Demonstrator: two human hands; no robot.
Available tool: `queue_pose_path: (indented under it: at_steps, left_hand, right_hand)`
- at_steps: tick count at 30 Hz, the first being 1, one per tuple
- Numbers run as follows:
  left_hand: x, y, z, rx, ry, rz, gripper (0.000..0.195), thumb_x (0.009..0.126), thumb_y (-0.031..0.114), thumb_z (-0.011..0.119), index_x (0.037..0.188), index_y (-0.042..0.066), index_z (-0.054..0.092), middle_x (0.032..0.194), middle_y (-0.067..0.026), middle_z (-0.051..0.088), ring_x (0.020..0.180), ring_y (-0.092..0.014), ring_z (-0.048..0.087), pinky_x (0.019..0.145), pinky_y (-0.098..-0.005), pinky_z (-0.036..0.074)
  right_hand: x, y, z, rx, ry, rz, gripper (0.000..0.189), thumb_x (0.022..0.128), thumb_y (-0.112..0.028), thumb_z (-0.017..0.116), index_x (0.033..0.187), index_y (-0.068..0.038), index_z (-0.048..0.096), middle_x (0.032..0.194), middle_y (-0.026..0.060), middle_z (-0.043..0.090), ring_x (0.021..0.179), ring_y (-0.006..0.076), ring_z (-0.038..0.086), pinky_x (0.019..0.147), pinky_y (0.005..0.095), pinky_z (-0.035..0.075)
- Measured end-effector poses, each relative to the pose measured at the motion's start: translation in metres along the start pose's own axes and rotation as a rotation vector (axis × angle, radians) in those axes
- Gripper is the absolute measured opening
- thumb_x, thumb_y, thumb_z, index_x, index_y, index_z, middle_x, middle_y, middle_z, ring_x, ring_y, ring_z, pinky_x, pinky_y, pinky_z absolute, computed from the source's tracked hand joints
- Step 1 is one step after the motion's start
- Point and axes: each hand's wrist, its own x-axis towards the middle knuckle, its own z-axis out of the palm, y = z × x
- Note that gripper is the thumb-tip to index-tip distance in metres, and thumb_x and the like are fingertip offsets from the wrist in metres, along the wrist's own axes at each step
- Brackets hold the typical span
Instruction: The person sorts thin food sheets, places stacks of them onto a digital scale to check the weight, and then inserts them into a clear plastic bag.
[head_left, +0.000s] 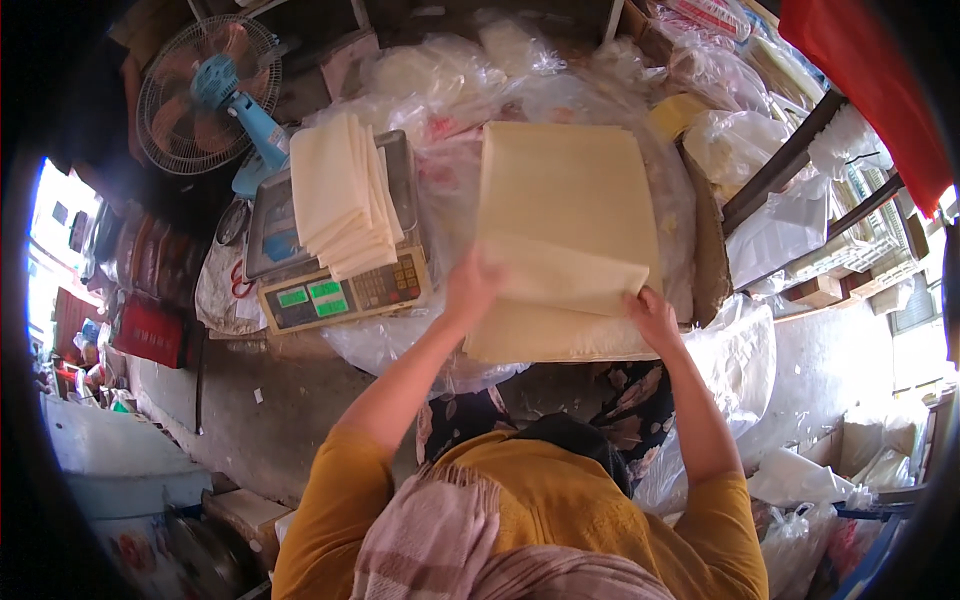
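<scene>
A stack of thin cream-coloured sheets (566, 176) lies in front of me; its material is unclear. The top sheet's near part is lifted and bent over towards the far side, baring the layer below. My right hand (654, 319) pinches this raised edge at its right corner. At the left side of the same sheet is my left hand (474, 289), blurred, with its fingers against the sheet; its grip is unclear. Left of the stack, a pile of folded cream sheets (337, 191) rests on the metal pan of a digital scale (390, 289), whose green displays are lit.
A blue table fan (217, 82) stands behind the scale. Red-handled scissors (240, 281) lie at the scale's left. Clear plastic bags (435, 67) crowd the back, and a cardboard edge (709, 232) borders the right. Part of another person's arm (131, 97) shows at upper left.
</scene>
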Motion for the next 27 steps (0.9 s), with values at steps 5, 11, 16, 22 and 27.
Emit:
queue_pose_path:
  at_steps: [5,11,16,22,27]
  left_hand:
    - [0.031,-0.075,0.064,0.128,0.004,0.38,0.057,0.084,0.039,0.057,0.13,0.007,0.047,0.138,-0.0171,0.04,0.13,-0.032,0.036,0.103,-0.0532,0.027]
    - [0.002,-0.046,0.066,0.182,0.24,0.39,0.064,0.078,0.025,0.063,0.136,0.008,0.039,0.14,-0.0181,0.038,0.13,-0.031,0.035,0.104,-0.0505,0.027]
    - [-0.067,-0.038,0.044,-0.181,-0.052,-0.201,0.084,0.073,0.008,0.066,0.142,-0.001,0.021,0.145,-0.0231,0.028,0.134,-0.031,0.03,0.104,-0.0398,0.03]
    - [-0.024,0.015,-0.098,-0.287,0.315,0.463,0.076,0.084,0.007,0.052,0.146,0.001,0.009,0.153,-0.0167,0.009,0.138,-0.021,0.022,0.1,-0.0299,0.037]
    - [0.056,0.03,-0.245,-0.35,0.507,0.114,0.06,0.073,0.006,0.064,0.13,0.001,0.048,0.114,-0.0085,0.057,0.078,-0.013,0.06,0.065,-0.0234,0.048]
  right_hand:
    - [0.017,-0.08,0.007,-0.401,0.082,-0.011,0.053,0.085,-0.022,0.06,0.133,-0.009,0.041,0.12,0.0151,0.055,0.111,0.0283,0.053,0.09,0.0401,0.043]
    - [-0.013,-0.092,0.02,-0.62,0.173,-0.365,0.045,0.089,-0.021,0.053,0.131,-0.01,0.044,0.134,0.0138,0.045,0.122,0.0339,0.042,0.094,0.0514,0.036]
    - [-0.076,-0.126,0.063,-0.245,-0.01,-0.554,0.032,0.085,-0.014,0.056,0.115,-0.002,0.053,0.115,0.0187,0.056,0.105,0.039,0.051,0.093,0.0457,0.039]
    - [-0.066,-0.096,0.062,-0.118,0.023,-0.48,0.037,0.083,-0.013,0.058,0.118,-0.001,0.054,0.12,0.0175,0.055,0.117,0.0364,0.046,0.099,0.0447,0.036]
    - [-0.064,-0.088,0.062,-0.24,0.029,-0.536,0.04,0.079,-0.008,0.056,0.118,-0.001,0.054,0.123,0.0169,0.053,0.117,0.0352,0.046,0.1,0.0449,0.036]
